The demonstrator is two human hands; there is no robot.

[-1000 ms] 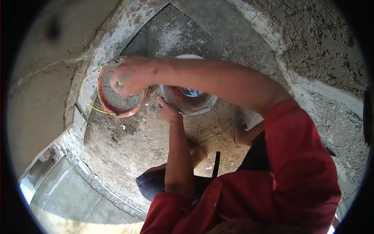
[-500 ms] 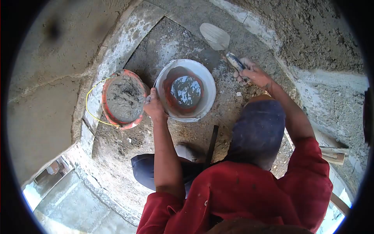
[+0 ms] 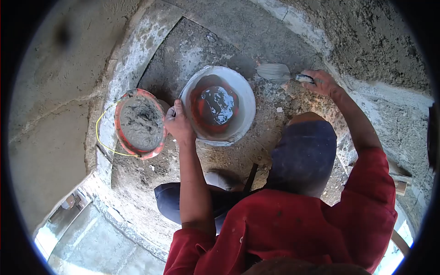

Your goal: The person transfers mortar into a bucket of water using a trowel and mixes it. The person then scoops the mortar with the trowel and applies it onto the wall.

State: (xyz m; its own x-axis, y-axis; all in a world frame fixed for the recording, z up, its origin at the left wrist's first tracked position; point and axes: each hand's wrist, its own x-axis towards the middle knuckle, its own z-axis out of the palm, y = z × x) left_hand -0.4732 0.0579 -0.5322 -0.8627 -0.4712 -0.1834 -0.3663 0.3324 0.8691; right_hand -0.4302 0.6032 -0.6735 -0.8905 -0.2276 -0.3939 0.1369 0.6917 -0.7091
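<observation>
My left hand [image 3: 179, 123] grips the left rim of a white bucket [image 3: 247, 96] that holds some watery liquid over a reddish bottom. Wrapped round the handle of a trowel [image 3: 274, 72] is my right hand [image 3: 322, 83], out to the right of the bucket. The trowel's grey-coated blade points left, low over the ground. Left of my left hand stands an orange bucket [image 3: 120, 130], nearly full of grey wet mortar [image 3: 143, 120], with its yellow handle hanging down on the outer side.
Rough concrete edges [image 3: 133, 68] and mortar-covered surfaces rise at left and right. My bent knee [image 3: 305, 153] is below the trowel. A dark strip [image 3: 251, 178] lies near my feet. Wood pieces [image 3: 400, 185] are at the right.
My right hand went from over the orange bucket to the right, where it shows with the trowel. Since then the blade has swung lower, pointing left. My left hand stays at the white bucket's rim.
</observation>
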